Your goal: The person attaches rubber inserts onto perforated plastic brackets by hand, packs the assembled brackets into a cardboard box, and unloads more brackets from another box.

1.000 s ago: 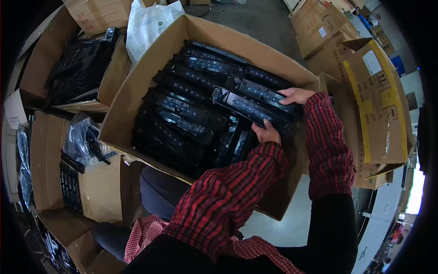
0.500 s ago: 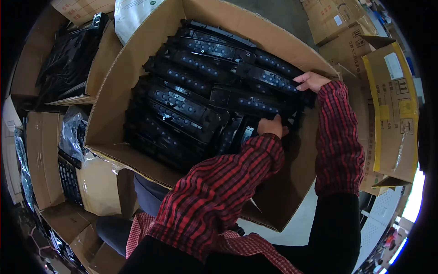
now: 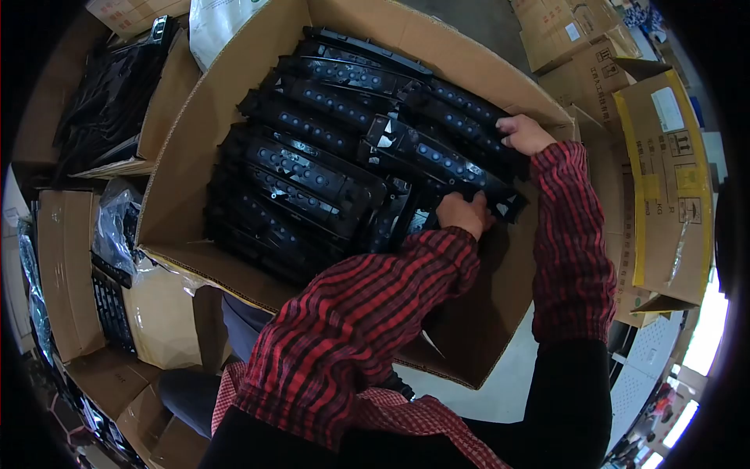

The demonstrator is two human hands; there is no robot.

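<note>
A large cardboard box (image 3: pixel 195 133) holds many long black plastic panels (image 3: pixel 305 184), glossy and marked with rows of round spots. My left hand (image 3: pixel 465 215) reaches into the right side of the box, fingers closed at the lower edge of one black panel (image 3: pixel 437 156) that lies tilted over its neighbours. Part of those fingers is hidden behind the panel. Higher up, near the box's right wall, my right hand (image 3: pixel 525 134) has its fingers curled at the right end of another black panel (image 3: pixel 457 121). Red and black checked sleeves cover both forearms.
Another open carton (image 3: pixel 168 109) with black parts stands at the left. Below it is a box (image 3: pixel 74 266) with a clear plastic bag (image 3: pixel 119 223) and more dark parts. Taped cartons (image 3: pixel 664 187) stand on the right. A white sack (image 3: pixel 219 31) lies behind.
The panel at my left hand has tipped, its left end now raised and showing its shiny end. My right hand has shifted slightly up and left. The view has moved a little.
</note>
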